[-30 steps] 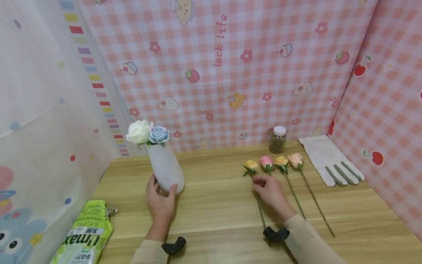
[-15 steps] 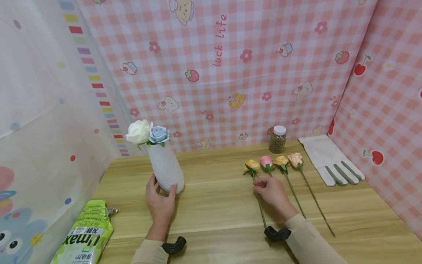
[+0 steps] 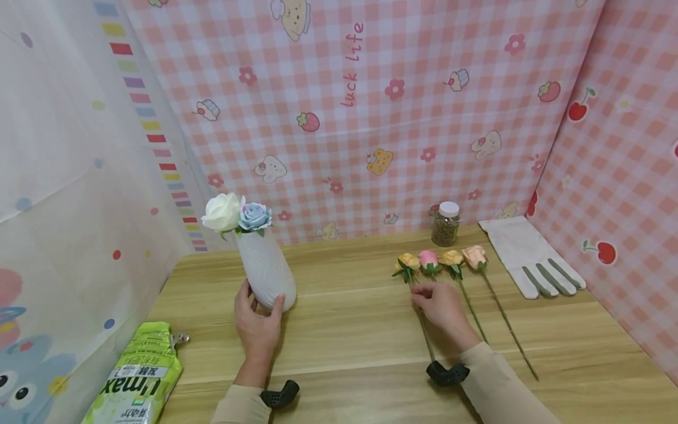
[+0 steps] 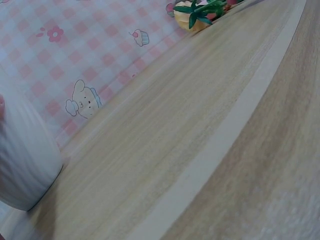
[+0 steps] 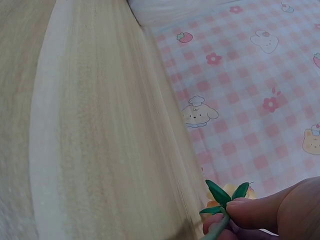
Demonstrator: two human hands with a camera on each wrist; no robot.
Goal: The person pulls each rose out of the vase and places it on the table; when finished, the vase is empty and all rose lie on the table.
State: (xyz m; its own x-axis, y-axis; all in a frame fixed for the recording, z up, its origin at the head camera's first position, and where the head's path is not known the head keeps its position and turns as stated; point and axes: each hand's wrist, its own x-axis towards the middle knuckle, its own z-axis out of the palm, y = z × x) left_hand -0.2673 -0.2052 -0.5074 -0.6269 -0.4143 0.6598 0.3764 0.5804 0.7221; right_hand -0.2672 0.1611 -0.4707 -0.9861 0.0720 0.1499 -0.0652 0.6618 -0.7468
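Note:
A white vase (image 3: 267, 272) stands on the table at left, holding a white rose (image 3: 221, 212) and a blue rose (image 3: 256, 216). My left hand (image 3: 258, 324) grips its lower part, thumb on the right side and fingers on the left. In the left wrist view only a bit of the vase (image 4: 27, 155) shows at the edge. On the right, my right hand (image 3: 439, 306) pinches the stem of a yellow rose (image 3: 408, 261) just below its bloom. The right wrist view shows thumb and fingers closed on that green stem (image 5: 218, 227).
Right of the held rose lie a pink rose (image 3: 428, 259), another yellow rose (image 3: 452, 258) and a peach rose (image 3: 475, 255). Behind them stands a jar with a white lid (image 3: 446, 224). A glove (image 3: 529, 256) lies far right, a green bag (image 3: 135, 371) at front left.
My right hand has shifted slightly to the right with the yellow rose, whose bloom now sits closer to the pink one. The left hand and vase have stayed in place.

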